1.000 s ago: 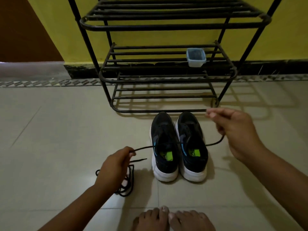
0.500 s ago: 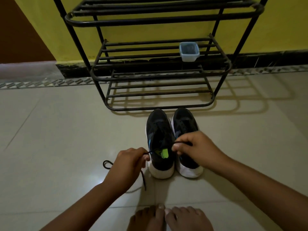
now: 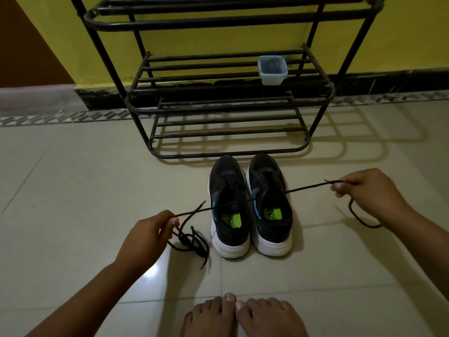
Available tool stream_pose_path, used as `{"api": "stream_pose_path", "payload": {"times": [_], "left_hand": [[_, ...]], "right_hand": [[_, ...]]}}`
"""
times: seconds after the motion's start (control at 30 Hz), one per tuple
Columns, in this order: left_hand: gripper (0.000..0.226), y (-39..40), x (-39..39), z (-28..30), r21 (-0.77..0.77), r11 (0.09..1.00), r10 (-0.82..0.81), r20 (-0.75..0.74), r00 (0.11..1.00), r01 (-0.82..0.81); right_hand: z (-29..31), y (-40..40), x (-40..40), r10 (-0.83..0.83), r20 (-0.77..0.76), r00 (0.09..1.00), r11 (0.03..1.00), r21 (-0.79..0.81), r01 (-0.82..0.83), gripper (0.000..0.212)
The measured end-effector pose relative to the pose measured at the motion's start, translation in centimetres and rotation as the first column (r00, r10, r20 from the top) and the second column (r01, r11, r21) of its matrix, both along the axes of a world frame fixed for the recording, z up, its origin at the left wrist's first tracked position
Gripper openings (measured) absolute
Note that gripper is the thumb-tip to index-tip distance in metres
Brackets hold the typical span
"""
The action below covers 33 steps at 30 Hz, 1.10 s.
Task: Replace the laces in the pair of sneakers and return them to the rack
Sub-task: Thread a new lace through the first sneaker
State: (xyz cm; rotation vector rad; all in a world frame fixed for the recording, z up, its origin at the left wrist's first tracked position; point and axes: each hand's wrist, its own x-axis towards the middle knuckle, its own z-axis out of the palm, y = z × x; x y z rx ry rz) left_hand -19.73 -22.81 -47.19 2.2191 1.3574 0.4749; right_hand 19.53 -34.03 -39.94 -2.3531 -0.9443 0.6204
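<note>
Two black sneakers with white soles stand side by side on the tiled floor, toes toward the rack: the left sneaker (image 3: 229,207) and the right sneaker (image 3: 269,205). A black lace (image 3: 303,188) is stretched taut across above both shoes. My left hand (image 3: 148,237) pinches one end left of the shoes, with loose lace coils (image 3: 192,242) hanging and lying below it. My right hand (image 3: 366,193) pinches the other end to the right, a loop of lace dangling under it. The black metal shoe rack (image 3: 228,98) stands just behind the sneakers.
A small translucent plastic tub (image 3: 272,70) sits on the rack's middle shelf, right side. My bare feet (image 3: 243,317) are at the bottom edge. A yellow wall with a dark skirting runs behind the rack.
My hands, close together over the shoes half a second ago, have spread apart, pulling the lace tight across both sneakers. My right hand moved far right.
</note>
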Motion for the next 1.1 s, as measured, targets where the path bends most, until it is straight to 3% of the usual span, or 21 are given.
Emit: {"api": "stream_pose_path", "payload": {"times": [0.1,0.13,0.2,0.27,0.33,0.4,0.47,0.6,0.7,0.9,1.03,1.1], "left_hand": [[0.044,-0.4,0.9,0.8,0.024,0.999,-0.040,-0.011,0.999,0.041],[0.045,-0.7,1.6,1.2,0.039,0.995,-0.093,-0.019,0.996,0.094],[0.040,-1.4,3.4,2.0,0.052,0.972,-0.227,-0.027,0.973,0.228],[0.036,-2.0,5.4,2.8,0.061,0.928,-0.365,-0.029,0.930,0.366],[0.040,-2.7,7.0,3.5,0.079,0.890,-0.449,-0.017,0.894,0.448],[0.041,-3.2,7.8,4.1,0.106,0.874,-0.476,-0.001,0.879,0.473],[0.039,-3.5,8.0,4.4,0.113,0.865,-0.492,0.006,0.871,0.488],[0.042,-3.1,6.5,3.7,0.004,0.913,-0.407,0.091,0.909,0.409],[0.023,-2.6,5.5,3.1,-0.052,0.952,-0.293,0.120,0.948,0.301],[0.024,-2.6,5.3,2.9,-0.206,0.959,-0.166,0.146,0.975,0.194],[0.028,-2.8,5.9,3.0,-0.135,0.948,-0.274,0.106,0.956,0.287],[0.027,-3.0,6.5,3.3,-0.096,0.944,-0.302,0.140,0.943,0.316]], "right_hand": [[-0.3,-0.3,-0.3,0.173,0.278,0.945,0.947,-0.312,-0.082,0.025],[-0.3,-0.2,-1.2,0.245,0.335,0.910,0.935,-0.330,-0.131,0.036],[0.3,0.2,-4.3,0.356,0.365,0.860,0.932,-0.206,-0.298,0.046],[0.9,0.7,-8.0,0.535,0.319,0.782,0.839,-0.087,-0.538,0.045],[0.7,1.1,-11.0,0.671,0.196,0.715,0.732,-0.022,-0.681,0.037],[-0.1,1.0,-12.5,0.716,0.116,0.689,0.692,0.012,-0.721,0.019],[-0.5,0.9,-12.5,0.717,0.079,0.693,0.693,0.035,-0.720,0.017],[0.1,0.4,-9.5,0.580,-0.102,0.808,0.814,0.088,-0.574,0.029],[0.2,0.0,-6.5,0.495,-0.097,0.864,0.869,0.018,-0.495,0.029],[-1.1,-0.2,-4.6,0.381,0.027,0.924,0.923,-0.072,-0.378,0.023],[-0.1,-0.3,-5.7,0.245,0.150,0.958,0.943,0.193,-0.271,0.016],[0.8,-0.3,-7.1,0.274,-0.046,0.961,0.916,0.318,-0.245,0.020]]}}
